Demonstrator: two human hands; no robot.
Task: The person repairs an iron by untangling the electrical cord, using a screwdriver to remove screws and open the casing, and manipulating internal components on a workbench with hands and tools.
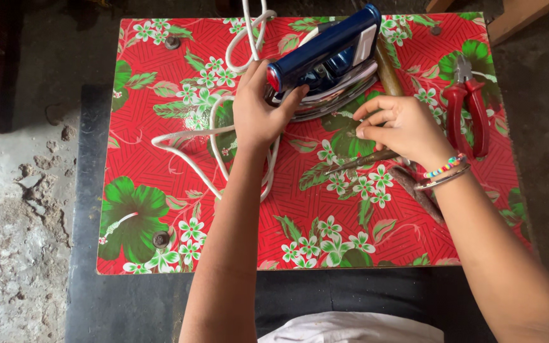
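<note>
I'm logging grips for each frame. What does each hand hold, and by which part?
Left hand grips the iron at the handle's rear end. Right hand holds a screwdriver by its upper end.

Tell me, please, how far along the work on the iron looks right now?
Done: the iron lies tipped on the table, its white cord loose beside it, and pliers are laid out on the right. In hand: the left hand steadies the iron's back end while the right hand holds a screwdriver. Left: the iron looks closed, with no parts or screws visibly removed.
</note>
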